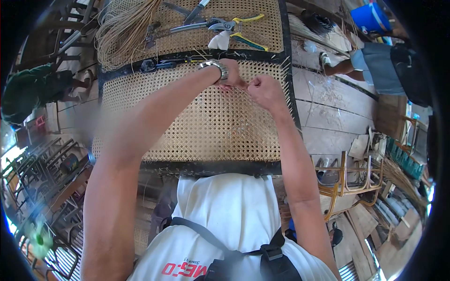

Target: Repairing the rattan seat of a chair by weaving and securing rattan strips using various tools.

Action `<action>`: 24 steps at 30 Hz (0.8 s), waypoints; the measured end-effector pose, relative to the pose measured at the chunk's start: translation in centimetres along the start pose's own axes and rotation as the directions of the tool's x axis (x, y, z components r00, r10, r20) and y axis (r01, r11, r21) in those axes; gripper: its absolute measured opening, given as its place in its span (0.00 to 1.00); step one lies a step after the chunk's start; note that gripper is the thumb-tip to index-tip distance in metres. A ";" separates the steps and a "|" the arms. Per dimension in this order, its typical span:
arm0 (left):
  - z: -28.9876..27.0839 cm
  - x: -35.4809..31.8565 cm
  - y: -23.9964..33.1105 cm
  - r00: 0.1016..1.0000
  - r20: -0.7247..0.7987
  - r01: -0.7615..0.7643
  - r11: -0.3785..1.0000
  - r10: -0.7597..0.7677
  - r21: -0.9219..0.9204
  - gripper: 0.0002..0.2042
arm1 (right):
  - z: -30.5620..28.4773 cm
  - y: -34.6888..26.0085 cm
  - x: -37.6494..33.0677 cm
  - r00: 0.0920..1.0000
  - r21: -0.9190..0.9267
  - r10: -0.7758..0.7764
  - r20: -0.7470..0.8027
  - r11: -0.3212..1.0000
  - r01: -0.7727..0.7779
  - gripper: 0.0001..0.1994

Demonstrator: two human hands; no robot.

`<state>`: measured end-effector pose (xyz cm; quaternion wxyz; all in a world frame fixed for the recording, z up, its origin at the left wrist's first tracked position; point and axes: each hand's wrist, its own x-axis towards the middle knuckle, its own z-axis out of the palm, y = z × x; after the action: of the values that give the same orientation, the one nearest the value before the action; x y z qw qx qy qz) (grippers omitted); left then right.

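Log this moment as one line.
Left hand: over woven cane panel | Right hand: curled, close beside left | Held item: unclear | Beyond hands: pruning shears, bundle of pale strands

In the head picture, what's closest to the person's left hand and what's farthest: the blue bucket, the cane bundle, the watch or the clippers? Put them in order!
From the left hand, nearest first:
1. Watch: right there on the left wrist.
2. Clippers: ahead of the hand.
3. Cane bundle: ahead and to the left.
4. Blue bucket: far off, ahead to the right.
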<state>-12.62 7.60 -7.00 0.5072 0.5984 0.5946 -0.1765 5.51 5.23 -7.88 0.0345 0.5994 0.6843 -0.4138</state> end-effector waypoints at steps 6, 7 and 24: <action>-4.4 -3.3 -3.6 0.895 -0.436 0.126 0.881 0.097 0.455 0.22 | 1.0 1.1 -0.8 0.983 0.041 -0.066 -0.174 0.996 0.074 0.08; -6.6 -3.2 -8.2 0.818 -0.503 0.097 0.795 0.280 0.599 0.20 | 0.8 0.7 -1.1 0.986 0.070 -0.092 -0.139 0.992 0.102 0.08; -0.2 -3.7 -2.5 0.913 -0.362 -0.075 0.950 0.187 0.302 0.16 | -1.2 0.8 1.6 0.976 0.186 -0.102 -0.193 0.973 0.138 0.12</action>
<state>-15.79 5.19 -4.91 0.3002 0.7263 0.6098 -0.1032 6.30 7.14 -8.37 -0.1134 0.5925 0.6750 -0.4249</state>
